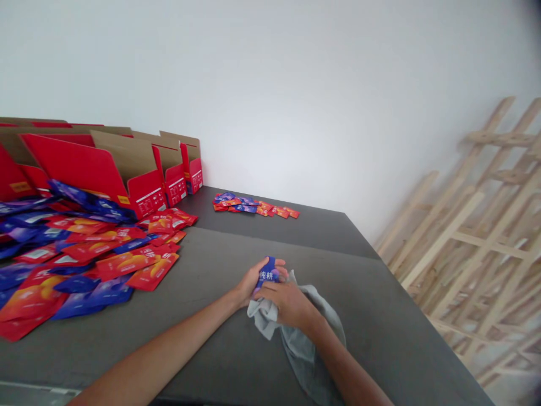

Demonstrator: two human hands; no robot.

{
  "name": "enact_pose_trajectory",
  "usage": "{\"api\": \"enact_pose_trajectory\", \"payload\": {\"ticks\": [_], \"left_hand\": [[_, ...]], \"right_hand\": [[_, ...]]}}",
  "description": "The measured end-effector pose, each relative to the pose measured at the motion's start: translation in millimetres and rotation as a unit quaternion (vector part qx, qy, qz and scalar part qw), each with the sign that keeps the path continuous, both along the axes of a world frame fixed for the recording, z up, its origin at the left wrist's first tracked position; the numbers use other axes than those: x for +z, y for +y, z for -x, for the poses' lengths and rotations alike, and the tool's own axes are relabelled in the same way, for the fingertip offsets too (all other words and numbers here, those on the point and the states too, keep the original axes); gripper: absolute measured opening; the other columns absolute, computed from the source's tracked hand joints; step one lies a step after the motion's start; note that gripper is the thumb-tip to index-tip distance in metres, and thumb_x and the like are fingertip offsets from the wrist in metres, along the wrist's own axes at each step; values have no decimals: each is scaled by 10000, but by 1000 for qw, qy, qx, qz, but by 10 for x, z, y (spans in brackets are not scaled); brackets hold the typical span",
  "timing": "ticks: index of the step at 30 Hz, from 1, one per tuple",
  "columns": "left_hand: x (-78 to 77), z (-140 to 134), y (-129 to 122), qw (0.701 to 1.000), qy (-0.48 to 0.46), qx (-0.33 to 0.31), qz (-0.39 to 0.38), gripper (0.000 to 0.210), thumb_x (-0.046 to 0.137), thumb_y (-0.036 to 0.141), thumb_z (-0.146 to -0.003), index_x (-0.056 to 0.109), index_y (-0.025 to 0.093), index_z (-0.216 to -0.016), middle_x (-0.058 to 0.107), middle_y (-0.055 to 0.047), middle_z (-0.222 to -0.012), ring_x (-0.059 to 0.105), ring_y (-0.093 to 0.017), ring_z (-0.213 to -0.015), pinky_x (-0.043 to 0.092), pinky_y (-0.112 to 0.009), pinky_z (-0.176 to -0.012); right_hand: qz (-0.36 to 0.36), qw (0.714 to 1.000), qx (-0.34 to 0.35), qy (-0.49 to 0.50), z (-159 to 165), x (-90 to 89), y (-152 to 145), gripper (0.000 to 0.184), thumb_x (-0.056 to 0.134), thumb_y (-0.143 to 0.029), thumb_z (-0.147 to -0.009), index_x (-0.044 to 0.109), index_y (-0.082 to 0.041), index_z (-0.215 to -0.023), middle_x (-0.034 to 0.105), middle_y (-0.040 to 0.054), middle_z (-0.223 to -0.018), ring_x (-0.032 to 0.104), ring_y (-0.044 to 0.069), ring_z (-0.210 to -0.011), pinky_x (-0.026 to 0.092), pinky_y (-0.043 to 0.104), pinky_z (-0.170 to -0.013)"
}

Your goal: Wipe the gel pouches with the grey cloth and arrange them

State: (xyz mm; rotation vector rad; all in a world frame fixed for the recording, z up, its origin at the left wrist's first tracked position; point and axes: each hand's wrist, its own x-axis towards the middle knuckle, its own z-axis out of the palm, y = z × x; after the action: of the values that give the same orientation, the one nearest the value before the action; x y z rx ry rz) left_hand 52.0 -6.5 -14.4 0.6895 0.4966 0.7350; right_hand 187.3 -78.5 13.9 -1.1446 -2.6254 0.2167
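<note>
Over the dark tabletop my left hand is closed round a small blue-and-purple packet with white characters on its front. My right hand is closed on a grey cloth and rests against the packet's lower part. One end of the cloth pokes out below the fingers; the rest trails down across the table under my right forearm. Both hands meet at the packet, and my right fingers hide its lower edge.
A big heap of red and blue packets spreads over the left side. Behind it stand several open red cardboard boxes. A smaller row of packets lies near the wall. Wooden frames lean beyond the table's right edge.
</note>
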Motion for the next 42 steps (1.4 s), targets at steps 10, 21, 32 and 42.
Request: {"api": "enact_pose_trajectory", "payload": {"ticks": [10, 21, 32, 42], "left_hand": [[-85, -44, -70, 992, -51, -110, 40, 398, 548, 501, -949, 730, 147, -944, 749, -101, -913, 709, -204, -869, 508, -293, -876], [-36, 0, -40, 987, -78, -141, 10, 530, 480, 494, -976, 627, 94, -1291, 685, -195, -1238, 635, -308, -1187, 432, -405, -1044], [-100, -21, -16, 986, -74, -144, 39, 452, 558, 465, -932, 677, 81, -1139, 718, -189, -1152, 680, -295, -1101, 470, -368, -988], [-21, -4, -33, 987, -80, -118, 74, 406, 532, 437, -938, 666, 91, -1104, 727, -182, -1114, 696, -287, -1058, 485, -368, -961]], "right_hand": [[-80, 953, -285, 59, -78, -7, 17, 227, 504, -206, -983, 630, -237, -1169, 674, 67, -1100, 656, 202, -883, 472, 277, -717], [-24, 998, -57, 17, 45, 45, -47, 262, 628, -153, -883, 667, -234, -1129, 709, 38, -1070, 658, 205, -949, 464, 283, -818], [-35, 990, -137, 20, 10, 69, -32, 237, 599, -176, -917, 658, -225, -1142, 695, 53, -1101, 650, 199, -951, 464, 274, -768], [-43, 987, -156, 25, -10, -9, -18, 263, 561, -158, -925, 641, -225, -1167, 684, 59, -1128, 645, 213, -973, 467, 288, -763]]}}
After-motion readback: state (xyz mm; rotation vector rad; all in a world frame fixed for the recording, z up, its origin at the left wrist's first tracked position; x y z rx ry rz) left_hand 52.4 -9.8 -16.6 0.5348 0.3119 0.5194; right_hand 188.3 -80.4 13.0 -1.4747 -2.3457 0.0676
